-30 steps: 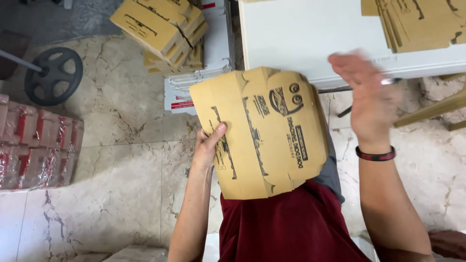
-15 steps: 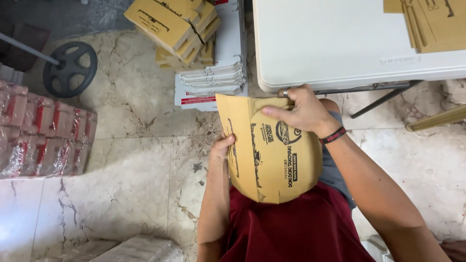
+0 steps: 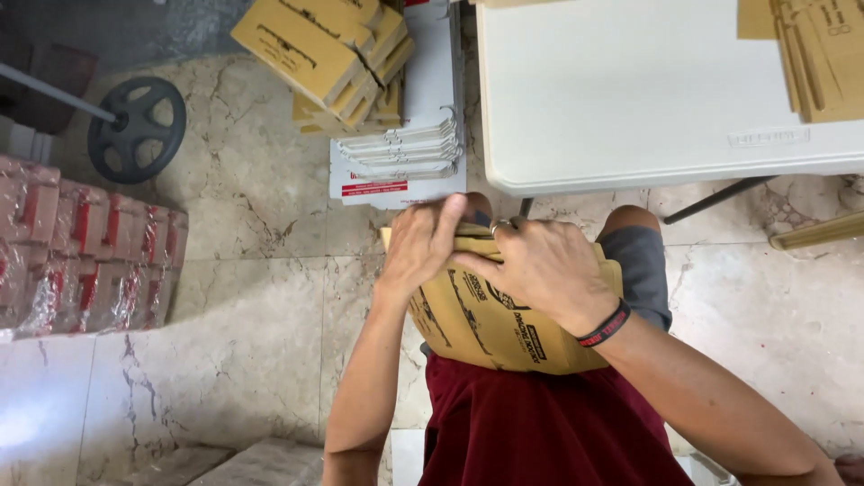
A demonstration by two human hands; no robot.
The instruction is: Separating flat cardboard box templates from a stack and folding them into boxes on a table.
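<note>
Both hands grip one flat brown cardboard box (image 3: 504,328) over the lap: left hand (image 3: 423,247) clamps its top-left edge, right hand (image 3: 540,265) presses its upper face. White desk (image 3: 630,108) just beyond; stacked brown boxes (image 3: 333,54) on the floor.

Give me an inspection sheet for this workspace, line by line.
Surface: white table, mostly bare.
Job's things: flat brown cardboard box on the person's lap.
Clutter: flat brown cardboard pieces on the table corner; folded brown boxes on white flat cartons on the floor.
Hands: left hand and right hand both grip the box's top edge.
Cables: nothing seen.
Surroundings: marble floor; plastic-wrapped red packs; black wheel.
</note>
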